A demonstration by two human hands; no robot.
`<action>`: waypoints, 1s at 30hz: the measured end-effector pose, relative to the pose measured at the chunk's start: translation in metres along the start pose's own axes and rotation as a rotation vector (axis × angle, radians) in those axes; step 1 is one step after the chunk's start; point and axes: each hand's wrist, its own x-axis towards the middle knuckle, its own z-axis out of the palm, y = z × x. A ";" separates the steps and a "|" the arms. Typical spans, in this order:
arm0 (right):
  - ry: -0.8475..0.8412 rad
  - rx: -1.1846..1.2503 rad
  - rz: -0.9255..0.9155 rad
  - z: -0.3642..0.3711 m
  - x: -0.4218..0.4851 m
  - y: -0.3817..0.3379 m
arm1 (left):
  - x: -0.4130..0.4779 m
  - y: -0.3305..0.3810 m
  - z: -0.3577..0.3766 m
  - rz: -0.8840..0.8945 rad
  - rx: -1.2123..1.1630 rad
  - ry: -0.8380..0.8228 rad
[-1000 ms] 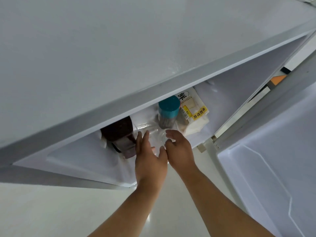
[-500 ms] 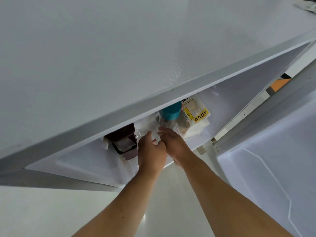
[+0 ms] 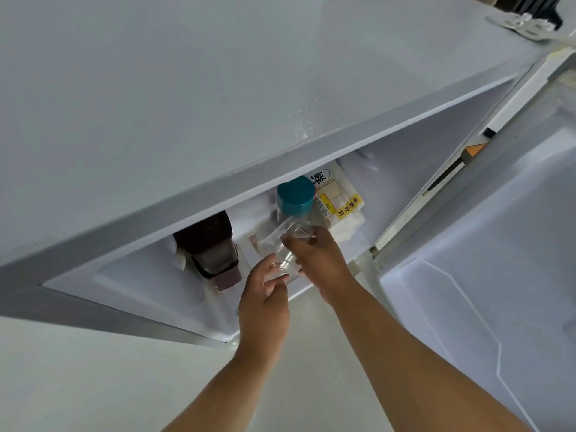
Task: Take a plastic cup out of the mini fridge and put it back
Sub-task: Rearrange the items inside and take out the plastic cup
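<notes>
A clear plastic cup lies tilted at the mouth of the open white mini fridge, just above its floor. My right hand is closed around the cup from the right. My left hand is just below and left of it, fingers spread, fingertips near the cup's lower end; I cannot tell whether they touch it. The fridge top hides the back of the compartment.
Inside the fridge stand a dark brown container on the left, a jar with a teal lid behind the cup, and a bread bag with a yellow label on the right. The open fridge door fills the right side.
Both hands were pressed together deep on the cup; now they have pulled back a little, the cup has come out tilted in my right hand, and my left hand has opened.
</notes>
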 end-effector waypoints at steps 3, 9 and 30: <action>0.153 -0.326 -0.192 -0.002 -0.003 0.002 | 0.007 0.000 0.003 -0.085 -0.021 -0.066; 0.219 -0.621 -0.371 -0.002 -0.002 0.018 | 0.023 0.004 0.009 -0.104 0.099 -0.123; 0.317 -0.637 -0.655 -0.015 -0.036 -0.031 | 0.004 0.054 -0.022 -0.086 -0.466 0.264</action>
